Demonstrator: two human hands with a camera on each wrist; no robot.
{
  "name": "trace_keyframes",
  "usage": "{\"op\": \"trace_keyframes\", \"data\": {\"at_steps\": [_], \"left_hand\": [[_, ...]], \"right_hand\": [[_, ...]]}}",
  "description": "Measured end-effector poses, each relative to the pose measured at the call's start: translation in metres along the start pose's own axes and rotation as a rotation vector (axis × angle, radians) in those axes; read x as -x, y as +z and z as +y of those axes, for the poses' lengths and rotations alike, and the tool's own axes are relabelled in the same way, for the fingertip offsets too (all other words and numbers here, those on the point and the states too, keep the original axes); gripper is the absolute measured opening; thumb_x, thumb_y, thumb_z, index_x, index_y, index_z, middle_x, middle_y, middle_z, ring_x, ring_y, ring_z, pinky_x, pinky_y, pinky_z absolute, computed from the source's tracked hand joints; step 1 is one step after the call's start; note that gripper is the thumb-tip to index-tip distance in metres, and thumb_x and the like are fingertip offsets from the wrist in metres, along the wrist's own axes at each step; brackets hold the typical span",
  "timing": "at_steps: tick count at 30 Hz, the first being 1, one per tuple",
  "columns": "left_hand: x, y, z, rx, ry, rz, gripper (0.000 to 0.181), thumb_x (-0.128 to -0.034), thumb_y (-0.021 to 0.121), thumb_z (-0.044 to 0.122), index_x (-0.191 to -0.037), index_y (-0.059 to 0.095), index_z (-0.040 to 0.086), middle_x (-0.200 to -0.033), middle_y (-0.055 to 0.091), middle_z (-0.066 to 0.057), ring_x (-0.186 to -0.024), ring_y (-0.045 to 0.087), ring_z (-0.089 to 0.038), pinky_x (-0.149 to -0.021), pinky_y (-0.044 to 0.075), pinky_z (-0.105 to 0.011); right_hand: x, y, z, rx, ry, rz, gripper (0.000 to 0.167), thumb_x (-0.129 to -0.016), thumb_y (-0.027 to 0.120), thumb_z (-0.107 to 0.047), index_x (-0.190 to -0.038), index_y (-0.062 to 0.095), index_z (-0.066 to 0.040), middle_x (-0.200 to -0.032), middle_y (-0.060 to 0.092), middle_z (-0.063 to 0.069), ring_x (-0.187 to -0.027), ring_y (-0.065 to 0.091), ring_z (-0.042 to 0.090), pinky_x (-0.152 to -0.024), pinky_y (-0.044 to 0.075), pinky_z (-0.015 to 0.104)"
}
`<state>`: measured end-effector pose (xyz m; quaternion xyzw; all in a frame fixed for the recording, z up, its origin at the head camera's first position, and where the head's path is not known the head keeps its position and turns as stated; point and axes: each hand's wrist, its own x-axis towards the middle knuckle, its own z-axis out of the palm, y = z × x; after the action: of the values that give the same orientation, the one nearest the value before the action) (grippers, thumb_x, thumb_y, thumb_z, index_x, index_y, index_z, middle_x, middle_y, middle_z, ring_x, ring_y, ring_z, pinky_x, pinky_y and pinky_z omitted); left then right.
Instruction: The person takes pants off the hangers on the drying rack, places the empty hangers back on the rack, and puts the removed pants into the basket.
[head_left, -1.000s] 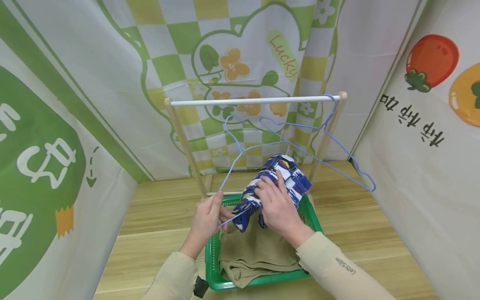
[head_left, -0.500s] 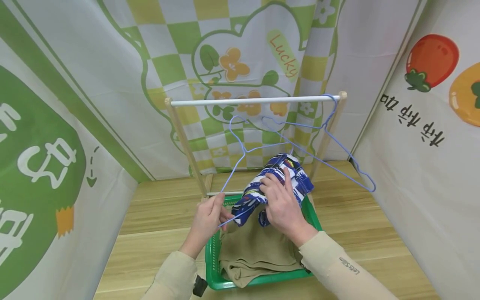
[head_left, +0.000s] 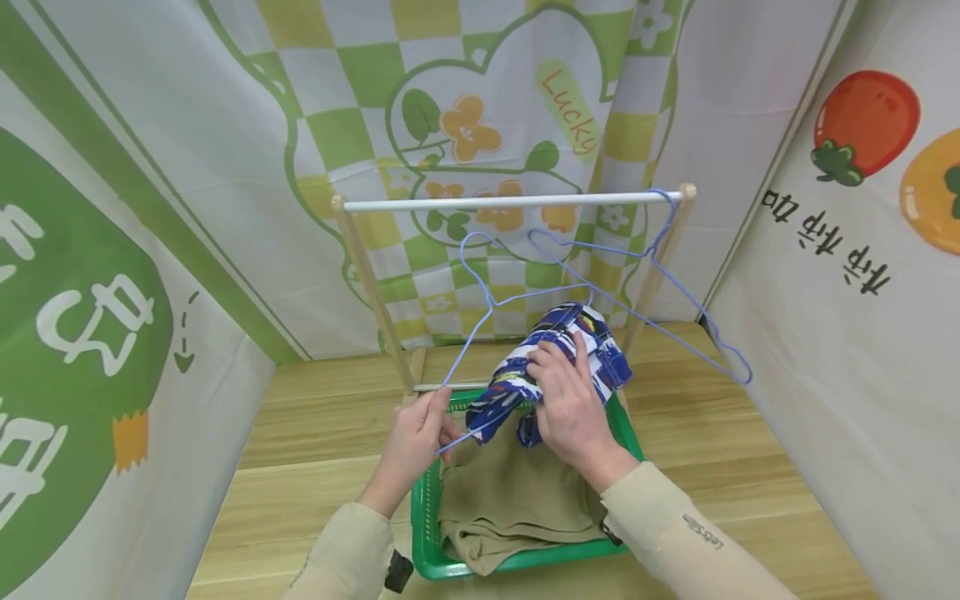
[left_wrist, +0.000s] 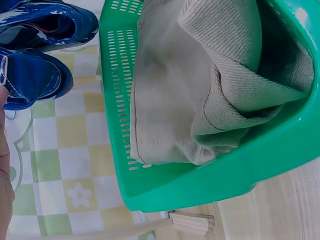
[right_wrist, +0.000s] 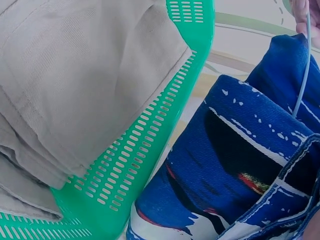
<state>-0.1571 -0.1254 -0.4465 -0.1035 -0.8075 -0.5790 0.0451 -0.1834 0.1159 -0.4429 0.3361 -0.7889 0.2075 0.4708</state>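
Note:
A blue wire hanger [head_left: 474,332] is pinched at its lower left corner by the left hand [head_left: 412,437]. Its bottom bar runs through a blue and white patterned garment [head_left: 517,367], also seen in the right wrist view [right_wrist: 240,150]. The right hand [head_left: 573,412] grips that garment from its near right side, thumb and fingers on the cloth. In the left wrist view, two openings of the garment [left_wrist: 37,77] show beside the basket. Part of the right hand's grip is hidden behind the cloth.
Below the hands, a green basket [head_left: 450,570] holds a folded khaki garment [head_left: 517,500]. Behind stands a rack with a white rail [head_left: 495,202] and wooden posts [head_left: 369,287]. A second blue hanger [head_left: 693,304] hangs at the rail's right end.
The right hand and the patterned garment have moved slightly right and up. The held hanger's hook has shifted a little right. The left hand has stayed nearly still.

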Motion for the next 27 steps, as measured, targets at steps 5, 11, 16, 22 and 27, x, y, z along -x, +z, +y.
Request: {"op": "trace_keyframes", "data": {"at_steps": [5,11,16,22,27], "left_hand": [[0.0,-0.001,0.0,-0.014,0.035,0.002,0.045,-0.1108,0.046,0.031,-0.077,0.063,0.008,-0.06,0.068,-0.004,-0.045,0.065,-0.033,-0.04,0.055,-0.04],[0.003,-0.003,-0.005,-0.054,0.048,-0.014,0.046,-0.1108,0.046,0.032,-0.076,0.064,0.007,-0.059,0.068,-0.004,-0.043,0.063,-0.017,-0.042,0.056,-0.037],[0.006,-0.009,-0.016,-0.067,-0.056,-0.002,0.049,-0.1105,0.045,0.036,-0.075,0.064,0.007,-0.058,0.067,-0.006,-0.045,0.064,-0.021,-0.043,0.055,-0.033],[0.007,-0.015,-0.021,-0.061,-0.075,-0.007,0.051,-0.1096,0.046,0.041,-0.076,0.066,0.008,-0.058,0.068,-0.008,-0.046,0.065,-0.029,-0.044,0.056,-0.038],[0.006,-0.016,-0.02,-0.061,-0.062,-0.016,0.051,-0.1098,0.046,0.039,-0.077,0.065,0.005,-0.062,0.069,-0.015,-0.048,0.065,-0.035,-0.044,0.056,-0.036]], "right_hand": [[0.0,-0.002,0.001,-0.047,0.013,0.002,0.034,-0.077,0.046,0.007,-0.108,0.059,0.009,-0.118,0.065,0.025,-0.119,0.062,0.045,-0.112,0.04,0.066],[-0.003,-0.006,0.002,-0.061,0.08,0.033,0.034,-0.077,0.048,0.011,-0.109,0.058,0.011,-0.118,0.065,0.026,-0.118,0.062,0.046,-0.111,0.045,0.059],[-0.013,-0.014,0.007,-0.084,0.214,0.129,0.03,-0.079,0.059,0.014,-0.11,0.058,0.01,-0.116,0.067,0.024,-0.115,0.063,0.047,-0.112,0.047,0.049],[-0.018,-0.017,0.008,-0.106,0.256,0.151,0.03,-0.08,0.062,0.014,-0.109,0.058,0.009,-0.115,0.068,0.022,-0.113,0.065,0.045,-0.113,0.047,0.041],[-0.016,-0.017,0.009,-0.121,0.303,0.159,0.028,-0.083,0.062,0.013,-0.11,0.058,0.008,-0.116,0.069,0.021,-0.114,0.065,0.043,-0.114,0.045,0.035]]}}
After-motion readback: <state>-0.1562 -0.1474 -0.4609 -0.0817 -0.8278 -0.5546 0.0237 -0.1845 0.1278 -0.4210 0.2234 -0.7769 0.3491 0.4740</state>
